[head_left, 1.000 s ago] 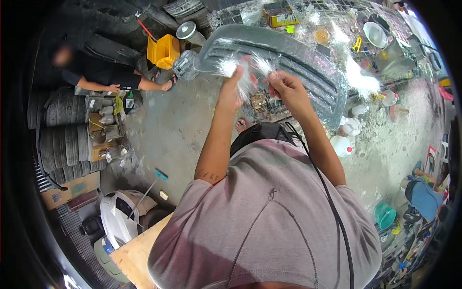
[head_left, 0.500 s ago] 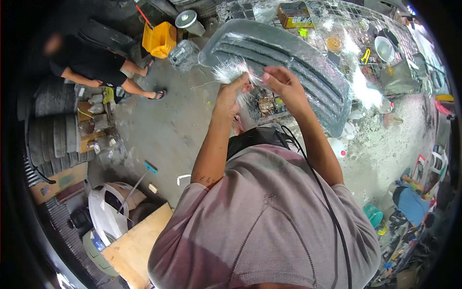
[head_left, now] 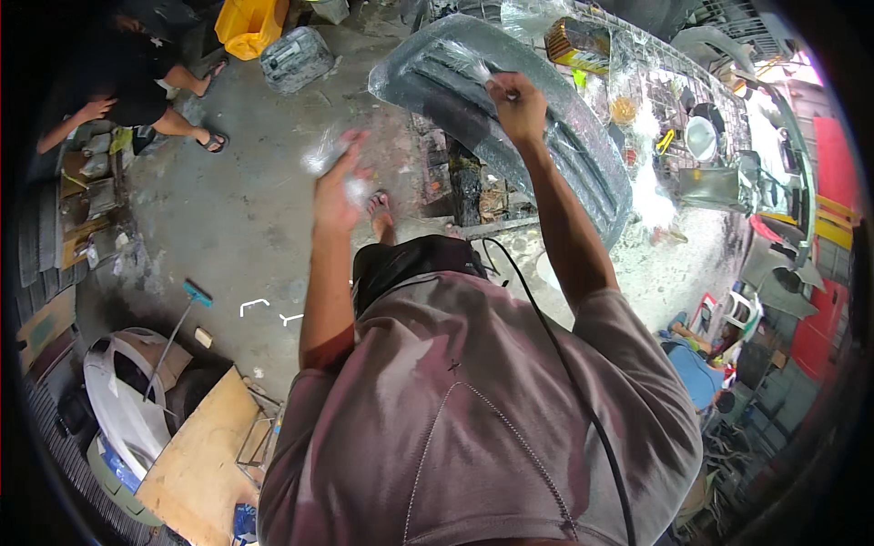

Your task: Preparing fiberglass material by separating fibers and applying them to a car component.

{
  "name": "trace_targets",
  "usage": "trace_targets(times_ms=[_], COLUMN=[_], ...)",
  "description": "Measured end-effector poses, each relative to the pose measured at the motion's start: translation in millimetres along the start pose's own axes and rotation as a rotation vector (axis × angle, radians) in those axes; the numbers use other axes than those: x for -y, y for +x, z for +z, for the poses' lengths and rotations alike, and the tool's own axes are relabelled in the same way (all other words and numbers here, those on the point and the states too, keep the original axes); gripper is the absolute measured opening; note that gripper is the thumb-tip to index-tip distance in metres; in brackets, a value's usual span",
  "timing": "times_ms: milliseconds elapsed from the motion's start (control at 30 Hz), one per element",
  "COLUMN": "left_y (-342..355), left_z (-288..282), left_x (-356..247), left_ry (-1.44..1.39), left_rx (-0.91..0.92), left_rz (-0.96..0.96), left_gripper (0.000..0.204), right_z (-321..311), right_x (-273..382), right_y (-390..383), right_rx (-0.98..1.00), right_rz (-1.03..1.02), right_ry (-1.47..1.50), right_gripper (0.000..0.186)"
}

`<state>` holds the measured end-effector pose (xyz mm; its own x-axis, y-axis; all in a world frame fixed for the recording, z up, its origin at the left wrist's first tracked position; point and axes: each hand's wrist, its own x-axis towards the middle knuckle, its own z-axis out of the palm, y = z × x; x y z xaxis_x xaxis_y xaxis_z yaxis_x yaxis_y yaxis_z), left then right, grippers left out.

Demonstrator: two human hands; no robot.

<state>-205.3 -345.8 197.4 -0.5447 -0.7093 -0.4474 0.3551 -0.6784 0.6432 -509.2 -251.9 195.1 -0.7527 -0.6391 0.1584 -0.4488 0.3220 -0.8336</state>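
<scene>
Left hand (head_left: 339, 193): motion-blurred, loose white fibre tuft (head_left: 320, 153) at its fingers; whether these close on it, I cannot tell. Right hand (head_left: 521, 111): thumb and fingertips pinching a thin white fibre wisp (head_left: 469, 62). Below right fingers: long, curved, ribbed grey panel (head_left: 568, 135). Well beyond left fingers: yellow plastic bin (head_left: 250, 27).

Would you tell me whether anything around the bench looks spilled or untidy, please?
Yes: white fibres lie strewn across the bench, right of the grey ridged panel, in a ragged patch rather than a neat bundle.
</scene>
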Motion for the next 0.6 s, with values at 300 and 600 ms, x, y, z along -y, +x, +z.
trace_targets(times_ms=[300,600], left_y=[-22.3,14.0], left_z=[-109.2,-103.8], left_x=[-54.0,-50.4], left_ry=[-0.042,-0.05], left_rx=[-0.22,-0.151], left_rz=[0.013,-0.154], left_gripper=[0.052,0.047], right_z=[33.4,36.6], right_x=[-11.8,0.7], right_y=[29.2,38.7], right_rx=[-0.224,0.181], right_rz=[-0.244,-0.403], right_ry=[-0.555,-0.572], right_gripper=[0.021,0.028])
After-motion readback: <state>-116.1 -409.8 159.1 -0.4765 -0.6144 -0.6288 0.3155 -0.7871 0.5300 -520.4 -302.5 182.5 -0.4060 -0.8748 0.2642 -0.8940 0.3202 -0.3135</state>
